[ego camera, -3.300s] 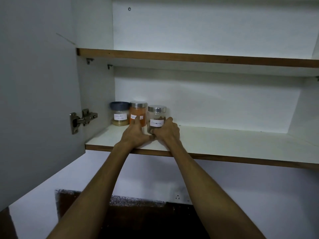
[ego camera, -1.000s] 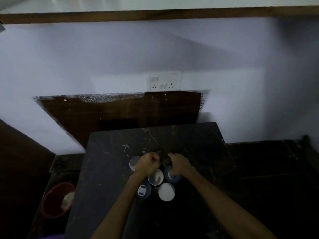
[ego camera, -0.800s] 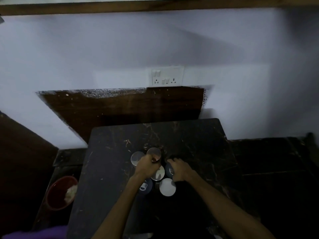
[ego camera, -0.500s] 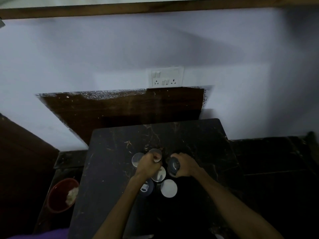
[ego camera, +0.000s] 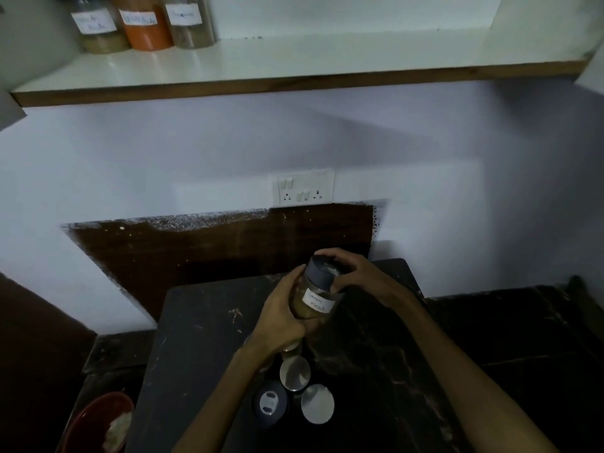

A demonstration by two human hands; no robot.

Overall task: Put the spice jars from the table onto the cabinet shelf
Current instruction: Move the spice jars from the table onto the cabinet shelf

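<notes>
Above the bench (ego camera: 209,338): a dark-lidded spice jar (ego camera: 314,295) was held up, tilted, its white label facing the camera.
Left hand (ego camera: 281,317): curled round the jar's body at 9 o'clock.
Right hand (ego camera: 354,276): fingers wrapped over the lid at 2 o'clock.
Bench at 6 o'clock: three lidded jars (ego camera: 294,374) stood close together.
Shelf (ego camera: 294,60) at 11 o'clock: three labelled jars (ego camera: 147,24) stood in a row.

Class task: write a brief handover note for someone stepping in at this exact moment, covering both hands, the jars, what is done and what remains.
Left hand grips the body of the dark-lidded jar; right hand grips its lid. The jar is lifted above the table.
Done: three jars stand at the left end of the cabinet shelf.
Left: shelve the held jar, then the jars on the table; at least three lids show, one more partly hidden.
</notes>
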